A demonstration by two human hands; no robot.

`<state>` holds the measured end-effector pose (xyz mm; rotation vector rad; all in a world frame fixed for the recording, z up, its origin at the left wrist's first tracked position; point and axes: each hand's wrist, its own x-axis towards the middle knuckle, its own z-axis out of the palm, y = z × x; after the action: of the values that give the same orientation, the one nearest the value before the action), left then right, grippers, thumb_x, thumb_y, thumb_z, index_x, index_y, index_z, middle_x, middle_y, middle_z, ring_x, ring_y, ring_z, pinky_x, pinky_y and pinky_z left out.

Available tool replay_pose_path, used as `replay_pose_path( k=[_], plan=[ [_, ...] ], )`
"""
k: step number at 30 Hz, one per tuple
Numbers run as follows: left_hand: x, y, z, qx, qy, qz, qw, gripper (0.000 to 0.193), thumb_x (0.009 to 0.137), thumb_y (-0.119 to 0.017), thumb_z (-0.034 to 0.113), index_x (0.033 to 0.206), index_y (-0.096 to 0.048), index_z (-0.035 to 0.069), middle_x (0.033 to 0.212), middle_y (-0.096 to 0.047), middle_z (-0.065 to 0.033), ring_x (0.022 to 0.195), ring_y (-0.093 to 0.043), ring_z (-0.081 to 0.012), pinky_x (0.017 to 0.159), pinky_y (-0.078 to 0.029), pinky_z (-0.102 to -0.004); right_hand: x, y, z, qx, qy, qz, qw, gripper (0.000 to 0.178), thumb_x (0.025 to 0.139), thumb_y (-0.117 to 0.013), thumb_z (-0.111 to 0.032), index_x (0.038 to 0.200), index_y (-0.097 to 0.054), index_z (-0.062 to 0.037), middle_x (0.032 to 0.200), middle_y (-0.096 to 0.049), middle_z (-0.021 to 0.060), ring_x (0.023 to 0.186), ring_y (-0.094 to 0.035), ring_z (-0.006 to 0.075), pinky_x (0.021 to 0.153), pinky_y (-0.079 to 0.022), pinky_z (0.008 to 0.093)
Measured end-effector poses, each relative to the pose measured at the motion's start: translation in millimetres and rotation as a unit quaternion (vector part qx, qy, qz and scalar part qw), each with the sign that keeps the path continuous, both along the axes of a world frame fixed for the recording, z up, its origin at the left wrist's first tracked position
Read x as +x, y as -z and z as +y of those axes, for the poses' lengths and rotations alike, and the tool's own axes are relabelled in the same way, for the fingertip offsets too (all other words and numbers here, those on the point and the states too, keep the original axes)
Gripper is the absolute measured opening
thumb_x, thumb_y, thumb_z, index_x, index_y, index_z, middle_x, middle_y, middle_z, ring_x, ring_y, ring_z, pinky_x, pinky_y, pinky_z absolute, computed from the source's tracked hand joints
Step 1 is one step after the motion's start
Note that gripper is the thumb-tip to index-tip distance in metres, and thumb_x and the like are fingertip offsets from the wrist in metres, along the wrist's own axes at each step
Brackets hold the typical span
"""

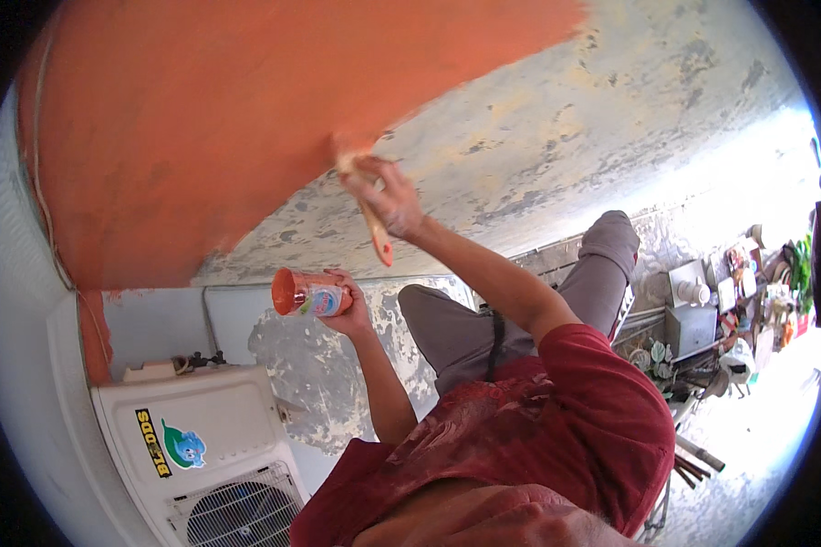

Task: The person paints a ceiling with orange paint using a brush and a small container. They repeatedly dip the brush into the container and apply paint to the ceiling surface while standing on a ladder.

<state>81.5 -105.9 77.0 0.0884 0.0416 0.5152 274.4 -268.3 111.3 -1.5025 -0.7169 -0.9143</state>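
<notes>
From the head view, the right hand gripped a wooden brush, its bristles touching the rough wall at the edge of smooth orange paint. The left hand clasped a round paint-filled cup below.

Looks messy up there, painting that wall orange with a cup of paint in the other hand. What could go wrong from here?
The open paint cup in the left hand lies tipped almost on its side, so paint could spill onto the white air-conditioner unit just below it. The brush in the right hand works at the edge of the orange paint, so drips may run down onto the peeling grey wall or the red shirt.
</notes>
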Motion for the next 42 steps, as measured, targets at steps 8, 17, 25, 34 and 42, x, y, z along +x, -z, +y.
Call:
replay_pose_path(
  k=[8, 17, 25, 34, 42],
  plan=[
    [-59.2, 48.4, 77.8, -0.003, -0.050, 0.052, 0.997, 0.064, 0.079, -0.070, 0.040, 0.134, -0.052, 0.012, 0.128, -0.053, -0.0143, 0.118, -0.050, -0.0317, 0.083, -0.050, -0.0410, 18.0, 1.5, 12.6, -0.110, -0.120, -0.043, 0.986, 0.046, 0.087, -0.061, -0.010, 0.132, -0.055, -0.0106, 0.129, -0.056, 0.0124, 0.117, -0.056, 0.0307, 0.101, -0.045, 0.0382],
    [-75.1, 91.7, 145.8, -0.030, -0.031, -0.008, 0.999, 0.052, 0.084, -0.067, 0.038, 0.127, -0.058, 0.010, 0.128, -0.055, -0.0152, 0.120, -0.050, -0.0307, 0.090, -0.050, -0.0443, 1.6, -27.1, -37.3, 0.057, 0.213, 0.104, 0.970, 0.031, 0.099, -0.055, -0.012, 0.120, -0.046, 0.0099, 0.116, -0.054, 0.0160, 0.110, -0.054, 0.0262, 0.088, -0.053, 0.0378],
    [-105.7, 133.8, 179.2, -0.065, -0.076, 0.016, 0.995, 0.067, 0.084, -0.061, 0.049, 0.135, -0.048, 0.007, 0.128, -0.056, -0.0169, 0.117, -0.053, -0.0376, 0.083, -0.051, -0.0470, -54.2, 19.3, 200.0, 0.012, 0.068, -0.092, 0.993, 0.042, 0.084, -0.068, -0.004, 0.123, -0.054, -0.0045, 0.118, -0.053, 0.0187, 0.108, -0.050, 0.0311, 0.087, -0.042, 0.0418],
    [-171.8, 172.5, 184.6, -0.074, -0.142, 0.064, 0.985, 0.063, 0.085, -0.061, 0.049, 0.132, -0.051, 0.007, 0.126, -0.058, -0.0161, 0.113, -0.055, -0.0366, 0.081, -0.053, -0.0447, -129.6, 0.5, 400.5, -0.155, -0.193, -0.053, 0.967, 0.051, 0.073, -0.068, -0.008, 0.124, -0.060, -0.0126, 0.124, -0.052, 0.0148, 0.109, -0.051, 0.0357, 0.087, -0.049, 0.0439],
    [-203.1, 182.3, 198.3, -0.100, -0.144, 0.022, 0.984, 0.064, 0.084, -0.062, 0.047, 0.133, -0.051, 0.008, 0.127, -0.057, -0.0165, 0.116, -0.053, -0.0370, 0.083, -0.051, -0.0449, -116.3, -31.7, 399.4, -0.055, -0.221, -0.066, 0.971, 0.045, 0.078, -0.067, -0.006, 0.122, -0.060, -0.0112, 0.121, -0.058, 0.0142, 0.103, -0.058, 0.0333, 0.089, -0.050, 0.0420]
  ],
)
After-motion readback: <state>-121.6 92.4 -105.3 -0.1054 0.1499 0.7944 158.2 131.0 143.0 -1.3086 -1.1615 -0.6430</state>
